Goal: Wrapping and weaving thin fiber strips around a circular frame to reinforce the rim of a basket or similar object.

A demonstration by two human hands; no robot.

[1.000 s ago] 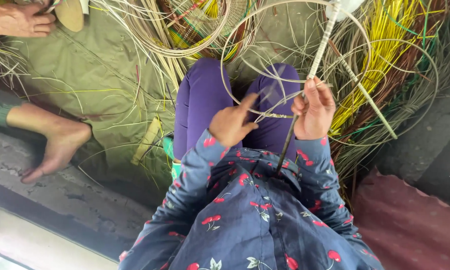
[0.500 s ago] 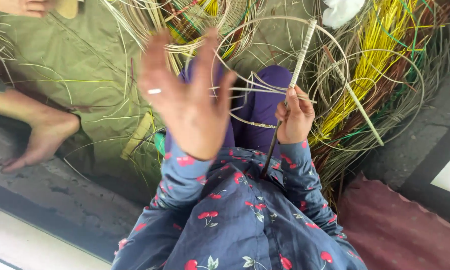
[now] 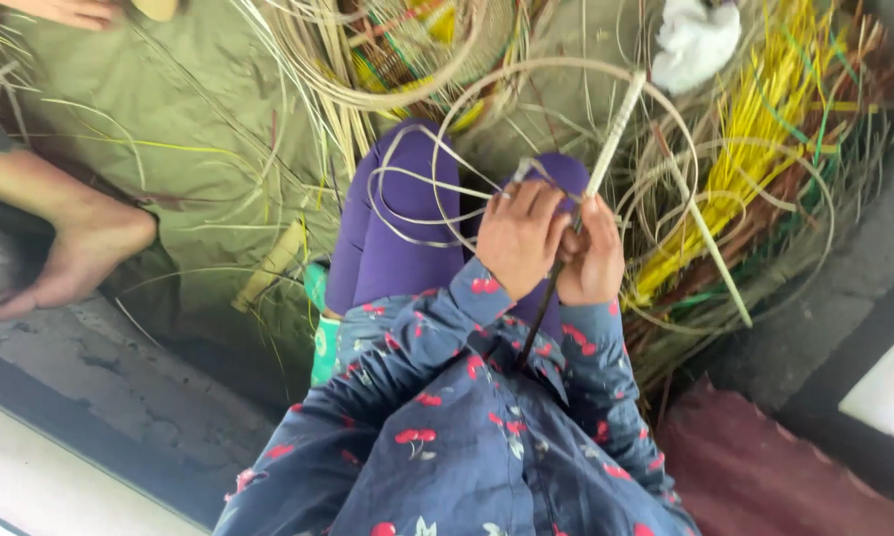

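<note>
Left hand has dropped from raised and spread onto the rod; both grips, right hand included, clamp it. Springy strips may whip free.

Olive cloth spread over the ground; grey concrete ledge, maroon mat, soft daylight

I sat in a floor-level cane-weaving workspace: loose cane strips everywhere, yellow dyed bundle, olive ground sheet, concrete floor.
</note>
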